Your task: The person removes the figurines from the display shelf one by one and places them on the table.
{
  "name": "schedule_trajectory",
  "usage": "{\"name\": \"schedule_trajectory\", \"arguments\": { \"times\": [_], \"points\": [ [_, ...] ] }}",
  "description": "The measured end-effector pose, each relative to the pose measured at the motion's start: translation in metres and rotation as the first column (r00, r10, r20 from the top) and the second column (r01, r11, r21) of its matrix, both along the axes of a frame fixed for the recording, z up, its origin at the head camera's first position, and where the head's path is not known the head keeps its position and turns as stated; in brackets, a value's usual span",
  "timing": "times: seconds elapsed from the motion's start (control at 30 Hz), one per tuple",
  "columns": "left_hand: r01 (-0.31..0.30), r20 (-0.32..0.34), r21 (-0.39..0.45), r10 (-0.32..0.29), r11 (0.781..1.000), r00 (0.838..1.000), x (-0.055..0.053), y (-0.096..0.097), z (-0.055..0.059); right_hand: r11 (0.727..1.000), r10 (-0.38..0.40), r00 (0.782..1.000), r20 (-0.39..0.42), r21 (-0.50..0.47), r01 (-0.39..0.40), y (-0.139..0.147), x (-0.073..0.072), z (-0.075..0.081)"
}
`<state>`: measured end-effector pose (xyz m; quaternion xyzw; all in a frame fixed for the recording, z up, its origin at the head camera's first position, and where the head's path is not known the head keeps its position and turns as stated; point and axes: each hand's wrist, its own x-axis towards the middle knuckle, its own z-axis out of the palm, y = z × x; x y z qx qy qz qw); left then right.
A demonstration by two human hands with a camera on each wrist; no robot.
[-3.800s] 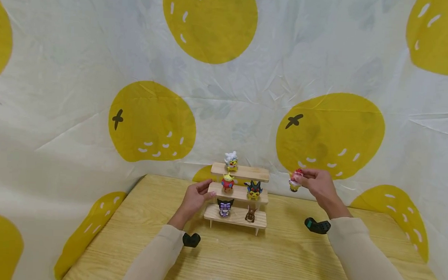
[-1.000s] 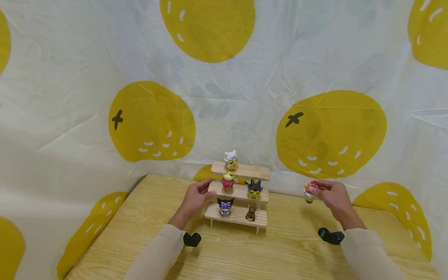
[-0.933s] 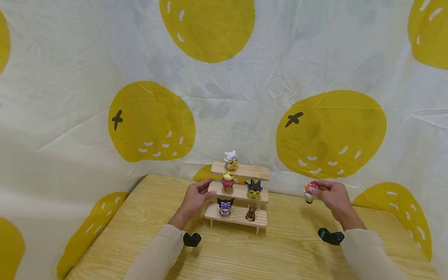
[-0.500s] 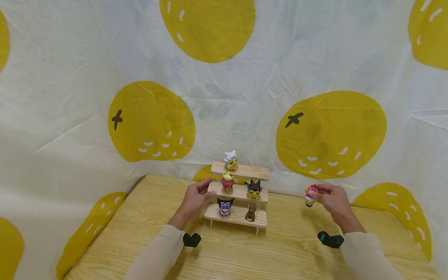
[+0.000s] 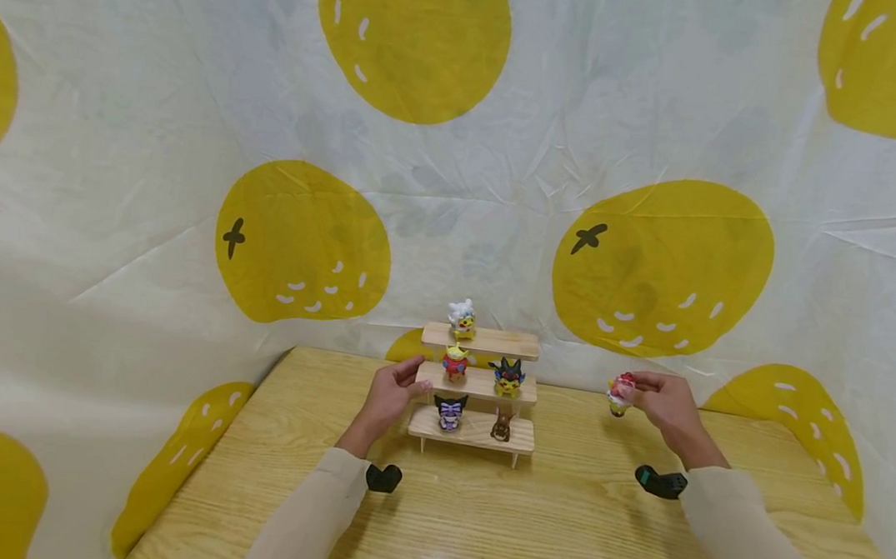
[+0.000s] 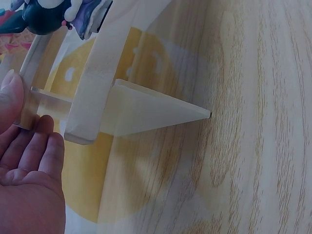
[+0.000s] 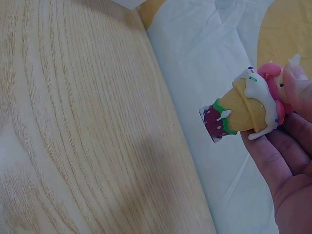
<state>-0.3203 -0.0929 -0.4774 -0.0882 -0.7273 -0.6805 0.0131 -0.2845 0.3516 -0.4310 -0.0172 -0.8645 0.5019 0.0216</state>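
Observation:
A three-tier wooden display stand (image 5: 475,432) stands at the back of the table. My left hand (image 5: 388,400) grips the left end of its middle board, thumb above and fingers beneath in the left wrist view. Right of the stand, my right hand (image 5: 668,408) pinches an ice-cream-cone figurine (image 7: 246,108) above the table. Its pink character sits on white icing, and its maroon tip points left and down in the right wrist view. The stand bears a white-topped figurine (image 5: 462,320), a red one (image 5: 455,365), a black-and-yellow one (image 5: 509,378), a purple-and-black one (image 5: 450,414) and a brown one (image 5: 502,426).
The wood-grain table (image 5: 438,512) ends at a pale cloth backdrop (image 5: 480,231) printed with large yellow fruit. The same cloth hangs along the left side. Dark devices are worn at the left wrist (image 5: 383,478) and right wrist (image 5: 660,481).
My right hand has moved right and lower with the figurine since the earliest frame, sinking slightly and tilting it in the last second. My left hand and the stand have stayed in place.

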Motion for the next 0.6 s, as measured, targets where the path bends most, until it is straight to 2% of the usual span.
{"name": "schedule_trajectory", "arguments": {
  "times": [0.6],
  "points": [
    [0.005, -0.004, -0.006, -0.005, 1.0, 1.0, -0.0011, -0.0015, -0.0019, 1.0, 0.007, 1.0, 0.026, 0.026, -0.008, 0.0007, 0.0018, -0.0064]
  ]
}}
